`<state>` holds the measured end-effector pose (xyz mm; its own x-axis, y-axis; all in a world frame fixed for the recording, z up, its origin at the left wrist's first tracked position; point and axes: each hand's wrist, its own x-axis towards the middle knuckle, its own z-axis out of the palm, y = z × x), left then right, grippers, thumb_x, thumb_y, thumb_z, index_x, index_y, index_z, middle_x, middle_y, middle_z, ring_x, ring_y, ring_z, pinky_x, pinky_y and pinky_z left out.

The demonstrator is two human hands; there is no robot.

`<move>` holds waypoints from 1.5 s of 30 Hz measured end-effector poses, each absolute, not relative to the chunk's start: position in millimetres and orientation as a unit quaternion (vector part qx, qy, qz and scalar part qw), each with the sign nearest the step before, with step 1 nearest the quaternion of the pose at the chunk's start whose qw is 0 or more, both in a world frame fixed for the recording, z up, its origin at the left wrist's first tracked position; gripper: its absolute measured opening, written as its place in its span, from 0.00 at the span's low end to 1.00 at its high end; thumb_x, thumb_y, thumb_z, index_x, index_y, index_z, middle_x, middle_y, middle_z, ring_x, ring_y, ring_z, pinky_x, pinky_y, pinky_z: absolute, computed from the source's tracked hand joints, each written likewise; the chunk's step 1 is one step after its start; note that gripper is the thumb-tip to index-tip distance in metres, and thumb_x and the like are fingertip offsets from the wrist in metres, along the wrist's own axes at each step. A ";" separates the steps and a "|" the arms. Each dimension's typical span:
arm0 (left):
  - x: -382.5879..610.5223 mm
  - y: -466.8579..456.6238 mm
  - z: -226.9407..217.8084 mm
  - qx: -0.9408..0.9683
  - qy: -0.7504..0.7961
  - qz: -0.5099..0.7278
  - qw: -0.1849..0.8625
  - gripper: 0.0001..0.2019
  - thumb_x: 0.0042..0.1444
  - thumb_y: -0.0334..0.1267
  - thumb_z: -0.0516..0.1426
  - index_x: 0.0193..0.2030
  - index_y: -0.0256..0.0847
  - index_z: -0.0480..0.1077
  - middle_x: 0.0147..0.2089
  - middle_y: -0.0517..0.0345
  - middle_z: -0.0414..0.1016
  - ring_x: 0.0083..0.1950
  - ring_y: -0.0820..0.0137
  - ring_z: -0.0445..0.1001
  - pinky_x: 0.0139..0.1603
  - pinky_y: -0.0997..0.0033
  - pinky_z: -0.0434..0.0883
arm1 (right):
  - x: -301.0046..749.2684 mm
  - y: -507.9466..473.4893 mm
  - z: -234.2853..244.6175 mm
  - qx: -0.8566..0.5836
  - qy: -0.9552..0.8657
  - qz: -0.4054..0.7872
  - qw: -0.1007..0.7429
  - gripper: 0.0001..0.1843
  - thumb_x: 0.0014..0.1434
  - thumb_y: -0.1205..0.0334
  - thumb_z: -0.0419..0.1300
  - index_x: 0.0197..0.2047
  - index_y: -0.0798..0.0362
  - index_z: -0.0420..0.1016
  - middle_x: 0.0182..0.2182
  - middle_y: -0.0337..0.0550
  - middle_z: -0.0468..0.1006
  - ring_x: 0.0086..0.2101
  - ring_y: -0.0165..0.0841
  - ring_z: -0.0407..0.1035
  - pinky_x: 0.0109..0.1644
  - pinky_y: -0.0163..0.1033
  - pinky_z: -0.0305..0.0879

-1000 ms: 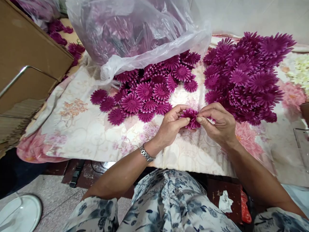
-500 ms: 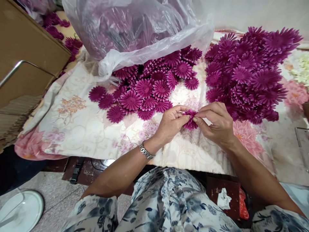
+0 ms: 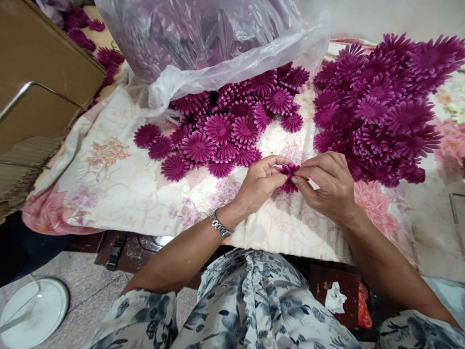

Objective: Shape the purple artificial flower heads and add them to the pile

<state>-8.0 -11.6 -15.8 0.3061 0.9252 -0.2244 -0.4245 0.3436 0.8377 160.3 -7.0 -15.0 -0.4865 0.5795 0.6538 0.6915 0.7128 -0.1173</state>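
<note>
My left hand (image 3: pixel 259 186) and my right hand (image 3: pixel 327 186) meet over the floral cloth (image 3: pixel 119 194), both pinching one small purple fabric flower (image 3: pixel 288 173) between thumbs and fingertips. The flower is partly hidden by my fingers. A loose spread of flat purple flowers (image 3: pixel 218 135) lies just beyond my left hand. A taller heap of fuller purple flowers (image 3: pixel 378 106) rises beyond my right hand. My left wrist wears a metal watch (image 3: pixel 220 225).
A clear plastic bag (image 3: pixel 218 43) of more purple flowers slumps at the back. A cardboard box (image 3: pixel 39 82) with a metal bar stands at left. A white plate (image 3: pixel 34 312) lies on the floor at lower left. Pale flowers (image 3: pixel 454 102) sit at far right.
Both hands have stayed together on the flower, squeezing and folding it tighter. The view has shifted slightly, so the piles sit a little higher and to the right.
</note>
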 end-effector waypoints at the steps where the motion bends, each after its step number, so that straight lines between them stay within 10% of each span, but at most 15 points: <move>1: -8.0 -11.6 -15.3 0.340 0.366 0.462 0.732 0.11 0.39 0.29 0.58 0.34 0.36 0.71 0.21 0.66 0.66 0.21 0.81 0.59 0.24 0.76 0.55 | 160.4 -7.0 -15.0 -0.369 -0.859 -0.080 0.346 0.04 0.53 0.64 0.64 0.32 0.50 0.71 0.28 0.39 0.76 0.31 0.32 0.67 0.38 0.42 0.60; 20: -10.0 -14.1 -15.2 0.432 0.401 0.445 0.675 0.16 0.47 0.28 0.53 0.44 0.43 0.66 0.16 0.71 0.50 0.18 0.80 0.48 0.21 0.74 0.46 | 160.7 -8.1 -14.4 -0.364 -0.864 -0.067 0.341 0.02 0.55 0.65 0.61 0.31 0.50 0.71 0.29 0.39 0.76 0.33 0.33 0.66 0.39 0.44 0.60; 38: -5.0 -9.3 -20.4 0.351 0.408 0.489 0.686 0.03 0.46 0.29 0.58 0.29 0.40 0.68 0.21 0.66 0.64 0.21 0.80 0.59 0.23 0.77 0.55 | 160.8 -9.7 -9.1 -0.392 -0.833 -0.023 0.391 0.04 0.54 0.67 0.61 0.31 0.50 0.69 0.27 0.41 0.74 0.31 0.33 0.69 0.37 0.41 0.64; 45: -9.4 -9.0 -21.9 0.456 0.462 0.521 0.554 0.14 0.46 0.23 0.50 0.25 0.39 0.75 0.29 0.61 0.77 0.33 0.76 0.72 0.39 0.74 0.68 | 162.9 -9.6 -2.7 -0.428 -0.781 0.131 0.435 0.04 0.55 0.69 0.61 0.30 0.52 0.71 0.28 0.40 0.73 0.31 0.29 0.70 0.33 0.37 0.66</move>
<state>-9.4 -9.0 -21.9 0.0313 0.9988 -0.0372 -0.1558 0.0416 0.9869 162.9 -9.6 -2.7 -0.2553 0.7825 0.5679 0.5544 0.5997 -0.5771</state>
